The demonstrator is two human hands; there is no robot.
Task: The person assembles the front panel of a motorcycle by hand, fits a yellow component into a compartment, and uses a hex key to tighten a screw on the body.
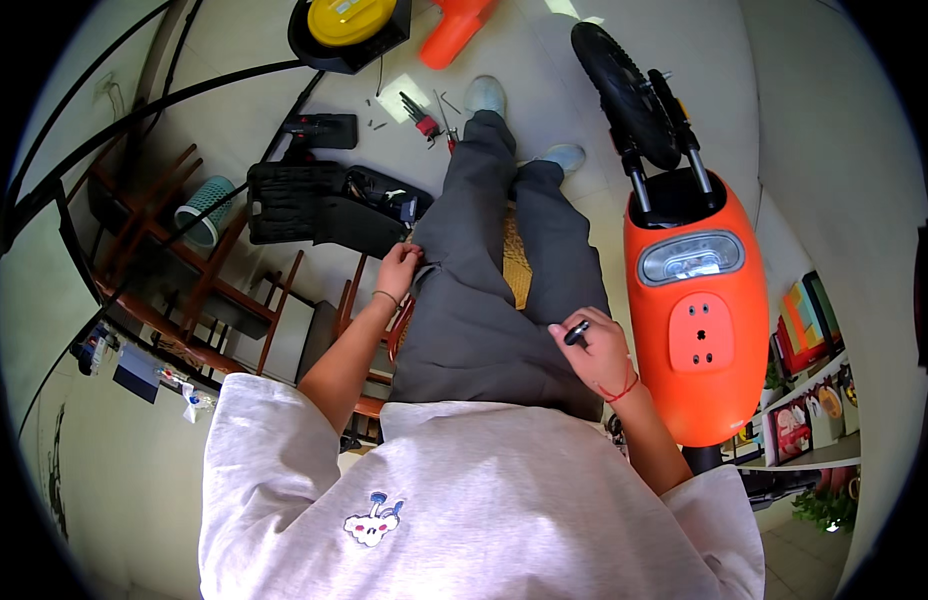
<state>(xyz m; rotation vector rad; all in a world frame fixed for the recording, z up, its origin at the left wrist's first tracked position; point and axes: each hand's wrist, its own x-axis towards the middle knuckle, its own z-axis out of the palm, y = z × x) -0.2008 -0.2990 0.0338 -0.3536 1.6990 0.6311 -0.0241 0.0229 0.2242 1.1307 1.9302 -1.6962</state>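
Observation:
In my right hand (599, 352), closed above my right thigh, is a small black cylindrical piece (577, 333) with a shiny end; its exact kind is not clear. My left hand (397, 270) rests beside my left thigh with its fingers drawn together, and whatever they may hold is hidden. Just beyond it lies an opened black tool case (369, 222). To my right stands an orange scooter body (699, 390) with a clear headlight (691, 258), a paler red-orange panel with several holes (701, 333), and a black front wheel (624, 95).
A cordless drill (322, 131), a red-holder hex key set (421, 120) and several small screws (375, 112) lie on the floor ahead. Farther off are an orange part (452, 32) and a yellow-topped black object (351, 18). Wooden chairs (219, 270) and a teal basket (205, 210) stand left.

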